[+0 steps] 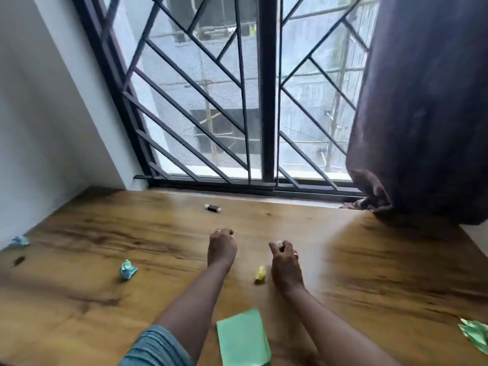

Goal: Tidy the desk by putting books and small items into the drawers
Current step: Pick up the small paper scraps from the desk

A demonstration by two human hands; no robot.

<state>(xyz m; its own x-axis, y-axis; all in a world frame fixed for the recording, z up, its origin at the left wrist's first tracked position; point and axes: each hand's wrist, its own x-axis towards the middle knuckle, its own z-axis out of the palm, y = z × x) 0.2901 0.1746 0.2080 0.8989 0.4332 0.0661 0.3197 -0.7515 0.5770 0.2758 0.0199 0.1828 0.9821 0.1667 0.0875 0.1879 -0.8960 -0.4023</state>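
Beyond the green pad (243, 336) on the worktop (369, 260), the right hand (284, 260) pinches a small pale item (279, 243) (too small to identify). The left hand (221, 247) is curled, nothing visible in it. A yellow paper ball (260, 273) lies just beyond the pad, and a black stick (212, 207) farther still.

you're in what looks like a room in a home. a wood-grain desk (343, 260) runs right up to a window (268, 101) barred with a dark metal grille (195, 86). a dark curtain (422, 101) bunches at the desk's far right corner, and a plain white wall (39, 101) lines its left edge. outside, a grey building (224, 64) with pole scaffolding (339, 83) stands close.
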